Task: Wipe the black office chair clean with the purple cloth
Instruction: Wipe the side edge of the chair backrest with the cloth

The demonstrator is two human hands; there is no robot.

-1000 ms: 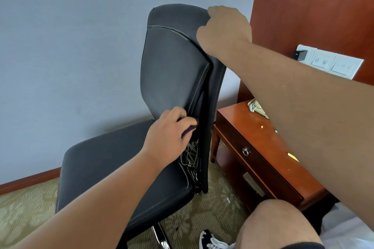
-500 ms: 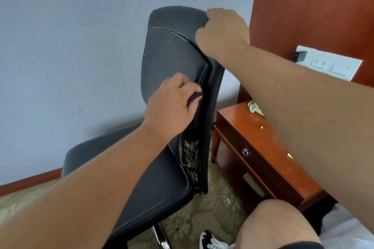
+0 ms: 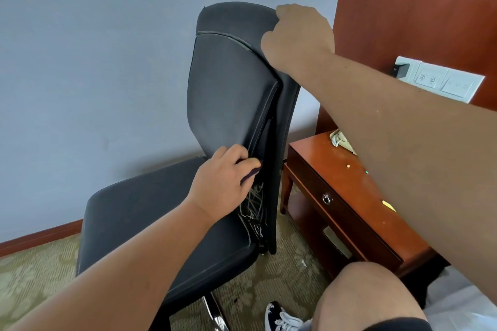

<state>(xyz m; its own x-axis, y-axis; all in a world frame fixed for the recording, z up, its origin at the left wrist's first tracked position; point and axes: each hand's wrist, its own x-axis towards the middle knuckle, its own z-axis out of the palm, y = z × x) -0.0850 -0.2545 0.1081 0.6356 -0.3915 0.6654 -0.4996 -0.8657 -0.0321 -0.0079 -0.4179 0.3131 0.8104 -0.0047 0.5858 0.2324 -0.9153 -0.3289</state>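
The right hand (image 3: 297, 36) grips the top edge of the black office chair (image 3: 228, 94) while the left hand (image 3: 224, 183), fingers curled, presses the purple cloth (image 3: 251, 173) against the backrest's lower side.

Our person, as seen.

- Left hand (image 3: 223, 183) and right hand (image 3: 298, 35): bare.
- Left forearm (image 3: 121, 277), at seven o'clock, and right forearm (image 3: 416, 142), at three o'clock: bare for as much of them as we can see.
- Knee (image 3: 371, 298), five o'clock: bare.
- Shorts (image 3: 398, 327): dark hem, a sliver at the bottom edge.
- Shoe (image 3: 274, 312), six o'clock: dark upper with a white pattern, white laces (image 3: 289, 321).
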